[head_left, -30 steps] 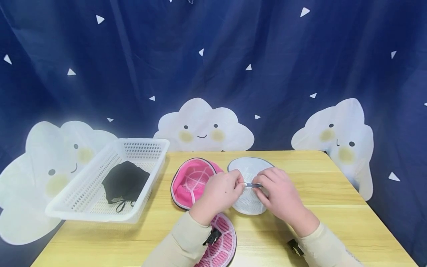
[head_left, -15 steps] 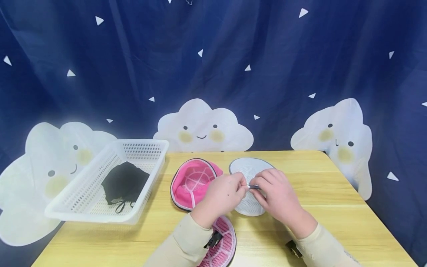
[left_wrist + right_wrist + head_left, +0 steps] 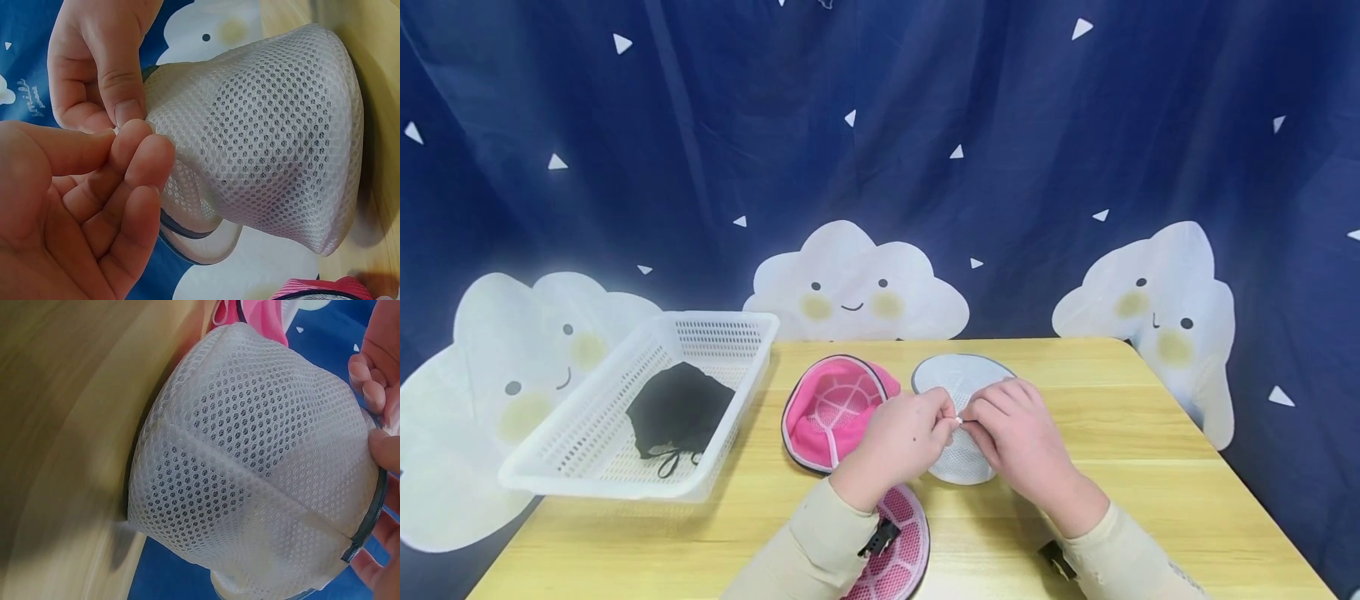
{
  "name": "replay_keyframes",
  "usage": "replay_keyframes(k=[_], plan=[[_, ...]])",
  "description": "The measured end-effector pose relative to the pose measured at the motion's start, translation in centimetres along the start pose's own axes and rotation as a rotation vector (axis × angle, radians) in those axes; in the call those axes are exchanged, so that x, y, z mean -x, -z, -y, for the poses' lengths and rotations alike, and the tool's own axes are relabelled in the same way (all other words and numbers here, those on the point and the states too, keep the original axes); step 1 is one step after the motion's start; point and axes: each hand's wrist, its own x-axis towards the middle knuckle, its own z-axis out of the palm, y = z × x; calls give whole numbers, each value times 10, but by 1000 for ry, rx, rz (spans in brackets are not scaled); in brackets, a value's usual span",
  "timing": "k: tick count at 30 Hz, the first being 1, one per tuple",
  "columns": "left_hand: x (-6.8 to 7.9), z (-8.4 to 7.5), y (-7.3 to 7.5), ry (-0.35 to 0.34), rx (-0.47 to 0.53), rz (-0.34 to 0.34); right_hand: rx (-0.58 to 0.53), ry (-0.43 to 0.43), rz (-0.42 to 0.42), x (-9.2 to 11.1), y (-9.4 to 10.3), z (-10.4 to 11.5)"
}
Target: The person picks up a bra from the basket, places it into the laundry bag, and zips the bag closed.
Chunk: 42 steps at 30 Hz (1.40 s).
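Observation:
A white mesh laundry bag (image 3: 964, 467) with a dark-edged zip rim (image 3: 369, 519) stands on the table under both hands. My left hand (image 3: 904, 440) pinches something small and white at the rim, mostly hidden by the fingertips. Close beside it, my right hand (image 3: 1021, 427) pinches the rim between thumb and fingers. The fingertips of both hands nearly meet. Up close in the left wrist view, the mesh side (image 3: 269, 125) bulges out, and a rounded flap (image 3: 209, 244) with dark trim hangs below the hands.
Left of the white bag lies an open pink mesh bag (image 3: 838, 408). A round pink mesh panel (image 3: 906, 550) shows partly under my left forearm. A white plastic basket (image 3: 606, 487) at the left holds a black cloth item (image 3: 681, 408) with a thin cord.
My left hand has shifted slightly right, closer to the right hand. The stretch of dark rim that showed between the hands is now nearly covered by fingers.

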Motion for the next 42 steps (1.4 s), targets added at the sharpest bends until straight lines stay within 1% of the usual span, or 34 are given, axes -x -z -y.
replay_keyframes(k=[12,18,23,27,30,33,36,42], plan=[[-1,1,1,10,3,8,-32,-6,9,0,0,-1],[-2,6,3,18,0,-2,-33,-11,6,0,3,-4],[-2,10,6,40,13,3,-53,-12,13,0,5,-6],[-3,14,8,53,1,-16,-82,0,-15,-2,8,-9],[-4,16,10,57,-5,-23,-86,3,-35,-2,9,-11],[-5,18,11,58,0,-18,-78,-1,-35,-1,9,-13],[-5,17,11,59,2,-16,-69,-12,-18,-1,9,-14],[-3,16,11,75,11,-15,-58,-52,63,0,10,-14]])
